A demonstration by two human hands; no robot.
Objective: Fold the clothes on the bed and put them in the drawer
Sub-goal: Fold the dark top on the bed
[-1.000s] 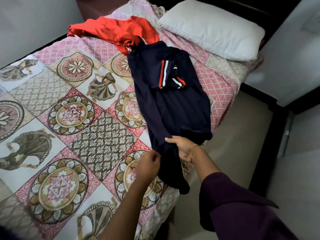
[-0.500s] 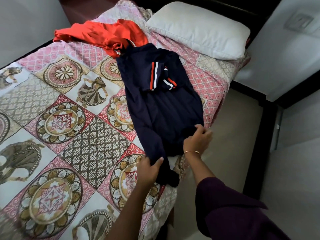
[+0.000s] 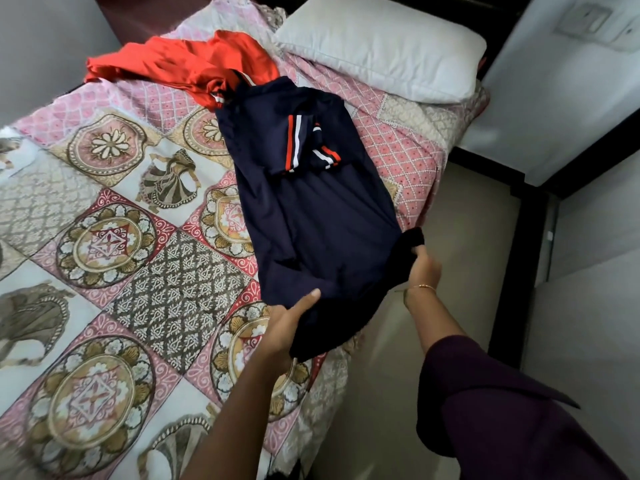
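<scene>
A navy shirt (image 3: 311, 209) with red and white sleeve stripes lies lengthwise on the patterned bedspread (image 3: 104, 237), its sleeves folded in over the body. My left hand (image 3: 284, 327) grips the near left corner of its hem, thumb on top. My right hand (image 3: 424, 268) grips the near right corner, and both lift the hem a little off the bed. A crumpled red garment (image 3: 183, 65) lies beyond the shirt's collar, touching it. No drawer is in view.
A white pillow (image 3: 381, 43) rests at the head of the bed, at the far right. The bed's right edge (image 3: 426, 188) drops to a beige floor (image 3: 460, 258). White walls and a dark frame (image 3: 519, 237) stand further right.
My right hand has moved right and away, taking the shirt's right hem corner. My left hand has closed on the left corner, and the hem has spread wider and risen off the bed.
</scene>
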